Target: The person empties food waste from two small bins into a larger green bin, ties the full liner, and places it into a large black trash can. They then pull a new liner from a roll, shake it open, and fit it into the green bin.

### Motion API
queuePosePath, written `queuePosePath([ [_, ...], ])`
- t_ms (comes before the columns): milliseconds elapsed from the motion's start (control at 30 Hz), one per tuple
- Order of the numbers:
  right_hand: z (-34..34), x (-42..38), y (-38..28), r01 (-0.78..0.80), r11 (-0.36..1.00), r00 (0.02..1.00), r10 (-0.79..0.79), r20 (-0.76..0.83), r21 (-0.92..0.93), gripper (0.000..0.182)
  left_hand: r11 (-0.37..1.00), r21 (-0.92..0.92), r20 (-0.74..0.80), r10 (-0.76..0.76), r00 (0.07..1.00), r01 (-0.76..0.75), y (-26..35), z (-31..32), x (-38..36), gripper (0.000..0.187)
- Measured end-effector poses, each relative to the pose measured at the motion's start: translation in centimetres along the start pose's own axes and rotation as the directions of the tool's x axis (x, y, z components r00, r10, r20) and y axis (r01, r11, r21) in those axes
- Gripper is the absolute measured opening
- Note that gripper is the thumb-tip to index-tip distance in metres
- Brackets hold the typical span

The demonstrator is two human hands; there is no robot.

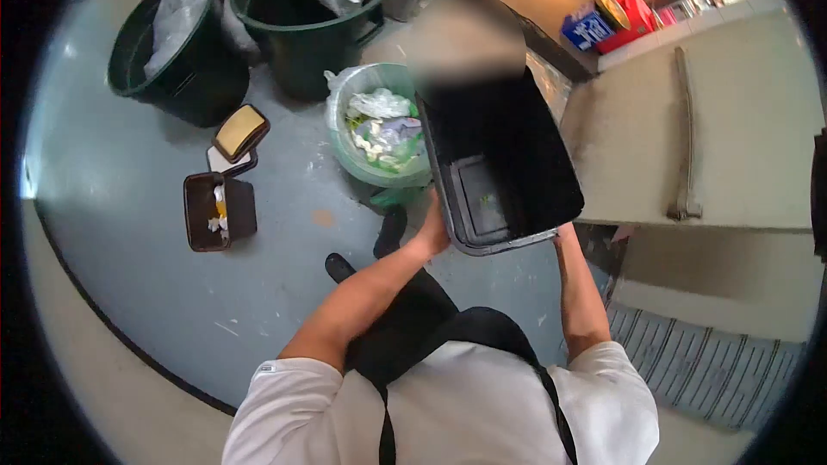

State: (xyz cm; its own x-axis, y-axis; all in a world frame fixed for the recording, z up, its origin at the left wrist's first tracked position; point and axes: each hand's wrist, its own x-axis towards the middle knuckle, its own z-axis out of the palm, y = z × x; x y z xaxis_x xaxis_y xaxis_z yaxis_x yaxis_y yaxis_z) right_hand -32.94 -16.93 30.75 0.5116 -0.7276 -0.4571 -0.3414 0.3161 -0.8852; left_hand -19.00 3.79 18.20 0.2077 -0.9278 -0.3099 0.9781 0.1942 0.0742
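So you're holding the black bin just beside the bag-lined tub, your left hand and right hand both grasping it with their fingers, and it's looking mostly bare inside, while the brown bin is holding litter.

The grey-blue floor bears two dark green bins at upper left, a bag-lined bin of refuse at upper centre, and, left of centre, a small brown wastebasket near tan-and-brown lids.
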Motion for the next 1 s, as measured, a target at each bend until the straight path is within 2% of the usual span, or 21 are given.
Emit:
queuePosePath([
  [67,1.9,-0.2,-3.1,0.068,0.994,0.992,-0.077,-0.096,-0.089,0.048,0.995,-0.090,0.081,-0.045,0.996,0.053,0.4,-0.1,0.4,0.066],
  [133,3.4,0.4,-5.1,0.164,0.978,0.981,-0.175,-0.079,-0.133,0.048,0.975,-0.195,0.187,-0.070,0.980,0.107,0.6,-0.8,0.5,0.059],
  [167,4.4,0.7,-5.8,0.208,0.968,0.976,-0.215,-0.040,-0.142,0.049,0.988,-0.150,0.154,-0.003,0.988,0.027,0.8,-1.1,0.3,0.051],
  [233,7.2,1.2,-6.9,0.290,0.946,0.956,-0.282,0.075,-0.146,0.049,0.946,0.258,-0.016,0.209,0.978,-0.198,2.6,-1.2,-2.0,0.050],
  [267,9.1,1.5,-7.3,0.326,0.934,0.941,-0.306,0.146,-0.142,0.049,0.847,0.462,-0.069,0.332,0.941,-0.265,4.0,-1.3,-3.9,0.049],
  [333,13.8,1.8,-7.6,0.399,0.911,0.883,-0.349,0.312,-0.108,0.050,0.515,0.810,-0.074,0.565,0.822,-0.281,7.8,-1.5,-8.0,0.047],
  [367,16.5,1.8,-7.4,0.428,0.901,0.838,-0.363,0.408,-0.077,0.050,0.513,0.803,-0.132,0.647,0.751,-0.301,10.2,-0.5,-10.4,0.052],
  [400,19.3,1.9,-7.0,0.449,0.893,0.778,-0.375,0.505,-0.030,0.050,0.663,0.613,-0.261,0.683,0.683,-0.429,13.2,2.8,-13.5,0.058],
  [467,25.4,1.4,-5.5,0.445,0.891,0.631,-0.385,0.673,0.093,0.051,0.665,0.307,-0.395,0.740,0.544,-0.681,18.3,10.9,-20.7,0.070],
  [500,28.5,1.0,-4.6,0.421,0.893,0.549,-0.392,0.739,0.160,0.051,0.611,0.420,-0.312,0.792,0.526,-0.671,20.3,13.2,-24.1,0.079],
  [533,31.6,0.6,-3.4,0.370,0.904,0.487,-0.387,0.783,0.216,0.051,0.538,0.522,-0.225,0.835,0.502,-0.662,22.3,15.6,-27.5,0.088],
  [600,37.0,-0.5,-0.7,0.223,0.941,0.427,-0.330,0.842,0.255,0.052,0.636,0.442,-0.194,0.756,0.625,-0.632,24.3,16.6,-32.7,0.076],
  [700,44.2,-1.6,4.0,-0.112,0.972,0.362,-0.153,0.920,0.206,0.045,0.570,0.640,-0.356,0.814,0.458,-0.515,24.6,15.2,-36.1,0.058],
  [733,45.5,-2.1,3.5,-0.329,0.935,0.305,-0.024,0.952,0.129,0.044,0.571,0.668,-0.393,0.815,0.426,-0.477,24.2,14.8,-36.2,0.054],
  [800,44.4,-2.8,0.4,-0.567,0.819,0.295,0.298,0.908,-0.085,0.044,0.587,0.704,-0.476,0.808,0.347,-0.400,22.8,13.5,-35.8,0.048],
  [833,45.6,-0.4,4.7,-0.273,0.958,0.287,0.167,0.943,-0.087,0.044,0.573,0.739,-0.506,0.819,0.269,-0.355,22.5,12.8,-34.8,0.044],
  [867,46.9,2.1,9.0,0.048,0.998,0.274,0.032,0.961,-0.047,0.045,0.566,0.766,-0.536,0.824,0.183,-0.305,22.8,11.8,-34.0,0.040],
  [900,47.3,4.0,11.3,0.407,0.913,0.232,-0.120,0.965,0.016,0.044,0.606,0.784,-0.596,0.796,0.112,-0.135,23.7,9.2,-34.0,0.036],
  [933,45.9,3.8,9.1,0.237,0.949,0.392,0.103,0.914,-0.209,0.046,0.647,0.762,-0.648,0.760,0.045,0.034,24.5,5.4,-33.8,0.032],
  [967,45.2,4.9,10.8,0.224,0.946,0.567,0.070,0.821,-0.235,0.049,0.636,0.770,-0.634,0.772,0.045,-0.047,24.8,0.7,-32.7,0.032],
  [1000,43.8,5.2,9.9,0.101,0.916,0.614,0.251,0.748,-0.389,0.048,0.614,0.779,-0.614,0.788,0.050,-0.127,25.3,-4.4,-31.1,0.032],
])
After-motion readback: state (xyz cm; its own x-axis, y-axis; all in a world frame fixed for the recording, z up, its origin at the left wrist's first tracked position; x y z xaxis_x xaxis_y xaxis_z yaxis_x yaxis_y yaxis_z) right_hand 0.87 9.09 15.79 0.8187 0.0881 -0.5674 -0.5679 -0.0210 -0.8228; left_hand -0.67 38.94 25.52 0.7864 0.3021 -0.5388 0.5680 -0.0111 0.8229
